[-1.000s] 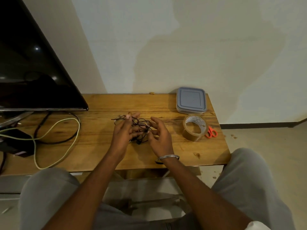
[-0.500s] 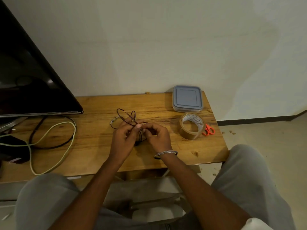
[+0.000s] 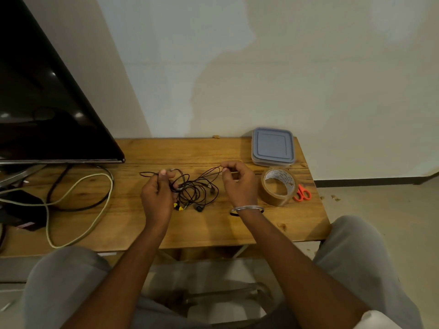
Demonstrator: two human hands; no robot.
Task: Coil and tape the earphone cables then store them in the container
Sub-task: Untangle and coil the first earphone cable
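1. Left hand [image 3: 158, 198] pinched one stretch of the earphone cables [image 3: 194, 188]; right hand [image 3: 237, 184] pinched another, fingers curled; the tangle sagged between them over the bench [image 3: 133, 224].
2. Risk: pulling the hands apart could tighten the knots; coiling would then stall.
3. Container [image 3: 272, 147] stood lidded just behind the tape [image 3: 278, 186].

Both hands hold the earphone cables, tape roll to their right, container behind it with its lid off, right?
No: head view shows the container with its lid on. The left hand and right hand hold the earphone cables, tape roll to their right.
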